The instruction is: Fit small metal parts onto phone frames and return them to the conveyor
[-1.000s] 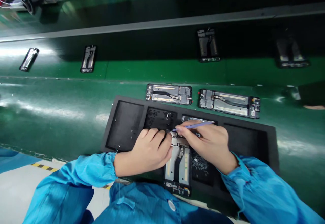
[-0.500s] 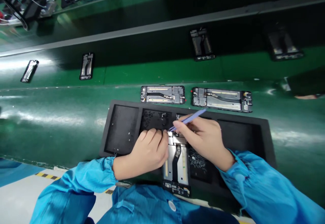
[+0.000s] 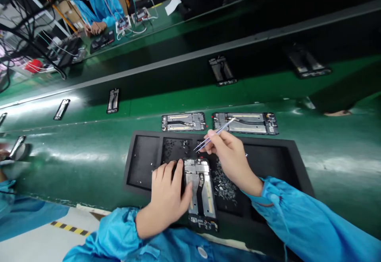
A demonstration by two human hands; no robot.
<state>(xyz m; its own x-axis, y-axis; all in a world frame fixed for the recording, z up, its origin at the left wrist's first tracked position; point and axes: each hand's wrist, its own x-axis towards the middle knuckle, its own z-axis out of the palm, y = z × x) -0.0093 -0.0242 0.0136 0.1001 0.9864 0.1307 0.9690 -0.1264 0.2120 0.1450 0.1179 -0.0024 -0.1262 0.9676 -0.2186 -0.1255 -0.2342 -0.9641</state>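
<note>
An opened phone lies over the front of a black compartment tray, its inner parts facing up. Flat beside its left edge is my left hand, fingers stretched out and the thumb reaching onto the phone's edge. My right hand grips a pair of tweezers above the tray. The tweezers' tips hover just past the phone's top end, apart from it; I cannot make out anything between them. Many tiny pieces lie in the compartment right of the phone.
Two opened phones, one left and one right, lie behind the tray. More phones, such as this one, sit along the green belt. Across it a person in blue works; another person's hand shows at far left.
My right hand has drawn the tweezers away from the phone's top end. My left hand has opened from its curled hold there and shifted down the left side. The view has also turned.
</note>
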